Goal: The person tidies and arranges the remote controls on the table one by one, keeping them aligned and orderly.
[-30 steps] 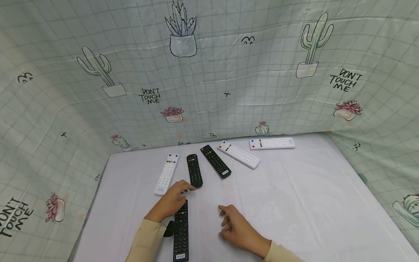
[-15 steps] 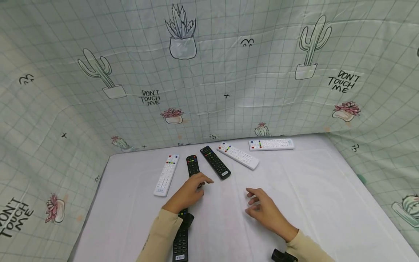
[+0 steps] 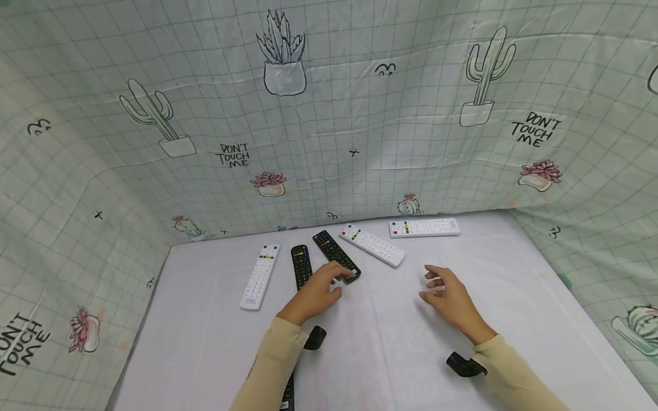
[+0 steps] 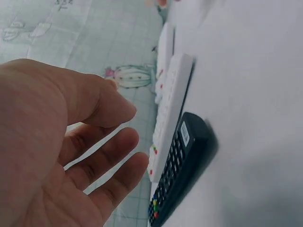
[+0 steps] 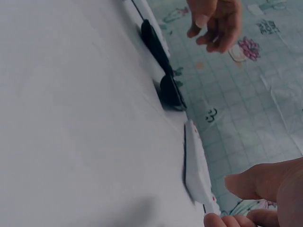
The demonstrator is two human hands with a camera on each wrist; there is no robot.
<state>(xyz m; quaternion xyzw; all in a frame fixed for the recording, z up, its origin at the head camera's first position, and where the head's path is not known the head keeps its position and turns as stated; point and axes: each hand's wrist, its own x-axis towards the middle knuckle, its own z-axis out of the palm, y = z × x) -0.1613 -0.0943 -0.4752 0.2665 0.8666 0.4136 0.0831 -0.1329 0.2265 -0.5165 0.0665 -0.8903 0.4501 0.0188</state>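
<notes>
My left hand (image 3: pixel 316 291) hovers over the black remote control (image 3: pixel 331 248) near its lower end, fingers loosely bent. In the left wrist view a gap separates the fingers from that black remote (image 4: pixel 182 165); they hold nothing. Over the right part of the table hangs my right hand (image 3: pixel 452 299), empty, below the white remotes. A slanted white remote (image 3: pixel 372 245) and a level white remote (image 3: pixel 424 227) are nearest it. Left of my left hand, a rounded black remote (image 3: pixel 301 265) is partly covered by the hand. A long black remote (image 3: pixel 288 397) is mostly hidden under the left sleeve.
Another white remote (image 3: pixel 260 277) lies at the left of the white table (image 3: pixel 200 319). A patterned cloth (image 3: pixel 329 114) rises behind and on both sides. Black wrist mounts stick out at the left cuff (image 3: pixel 315 338) and the right cuff (image 3: pixel 465 365).
Both hands have moved right and farther from me. My left hand passed from the rounded black remote to the neighbouring black one. No remote has visibly shifted.
</notes>
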